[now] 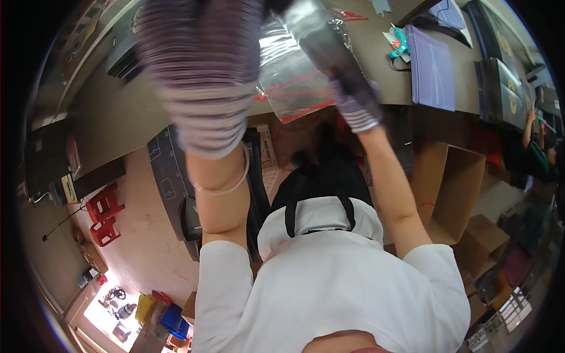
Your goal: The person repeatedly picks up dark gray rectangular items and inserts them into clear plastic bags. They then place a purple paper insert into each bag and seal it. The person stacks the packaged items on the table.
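Observation:
Both my hands wear purple-and-white striped knit gloves. My left hand (203, 50) is raised close at the top, large and smeared by motion; its fingers run beyond the upper edge, so its grip is hidden. My right hand (356, 97) is over the near edge of the table, beside clear plastic bags (297, 82) with red zip strips. A blurred grey-and-whitish long shape (315, 35) reaches from the right hand toward the top; what it is I cannot make out. The right fingers are smeared too. The bags lie between my two hands, partly overhanging the table edge.
On the brown table (118, 117), a teal glue gun (400, 44) lies right of the bags, beside a stack of purple folders (432, 67). Black cases (500, 88) stand farther right. Below are an open cardboard box (450, 191) and red stools (105, 215). Another person (535, 147) is at far right.

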Demonstrator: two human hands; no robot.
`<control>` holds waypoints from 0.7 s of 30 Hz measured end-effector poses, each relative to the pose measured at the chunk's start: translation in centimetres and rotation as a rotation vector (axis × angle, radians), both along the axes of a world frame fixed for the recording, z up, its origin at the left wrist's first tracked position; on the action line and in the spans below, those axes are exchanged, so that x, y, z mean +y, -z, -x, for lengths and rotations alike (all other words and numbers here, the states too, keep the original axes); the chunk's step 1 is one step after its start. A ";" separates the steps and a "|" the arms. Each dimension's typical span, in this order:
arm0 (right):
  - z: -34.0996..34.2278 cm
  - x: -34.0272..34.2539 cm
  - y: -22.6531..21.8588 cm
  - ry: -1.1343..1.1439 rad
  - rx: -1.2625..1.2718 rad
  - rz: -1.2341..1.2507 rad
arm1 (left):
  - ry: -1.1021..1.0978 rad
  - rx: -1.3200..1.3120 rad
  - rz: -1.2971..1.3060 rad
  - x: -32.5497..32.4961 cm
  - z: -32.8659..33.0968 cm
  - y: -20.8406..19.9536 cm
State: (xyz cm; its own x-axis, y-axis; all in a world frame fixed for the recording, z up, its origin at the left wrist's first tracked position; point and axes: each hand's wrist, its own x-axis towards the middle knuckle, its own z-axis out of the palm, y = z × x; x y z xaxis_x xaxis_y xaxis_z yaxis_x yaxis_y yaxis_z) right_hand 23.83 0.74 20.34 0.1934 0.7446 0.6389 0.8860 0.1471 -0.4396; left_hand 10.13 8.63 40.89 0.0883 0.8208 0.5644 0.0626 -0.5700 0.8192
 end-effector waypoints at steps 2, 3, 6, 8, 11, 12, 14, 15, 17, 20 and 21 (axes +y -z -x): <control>-5.1 -2.7 1.1 0.218 -0.253 0.002 | 0.262 0.004 -0.119 2.4 -2.6 5.3; -7.6 -4.8 1.8 0.246 -0.299 0.081 | 0.327 0.120 -0.164 2.8 -2.8 7.1; -11.7 -9.3 2.4 0.106 -0.022 0.161 | 0.399 0.470 0.286 4.4 -2.5 21.9; -12.7 -12.7 3.8 0.174 0.052 0.310 | 0.427 0.866 0.341 4.4 -1.8 30.2; -13.8 -14.6 6.5 0.278 -0.001 0.480 | 0.407 0.995 0.097 3.9 -0.9 37.0; -14.0 -14.9 7.0 0.316 -0.005 0.552 | 0.403 0.963 0.108 4.1 -1.3 37.4; -14.4 -14.4 8.4 0.401 -0.030 0.638 | 0.388 0.842 0.240 4.8 -1.7 38.5; -14.6 -13.8 9.5 0.430 -0.024 0.654 | 0.332 0.809 0.309 5.2 -1.7 39.1; -15.6 -12.7 11.4 0.506 0.058 0.618 | 0.228 0.734 0.431 6.0 -2.1 39.3; -17.1 -13.0 13.0 0.517 0.831 0.473 | 0.222 0.893 0.208 5.7 -4.1 35.8; -16.6 -13.4 11.1 0.493 0.669 0.478 | 0.188 0.920 0.126 5.1 -3.8 34.7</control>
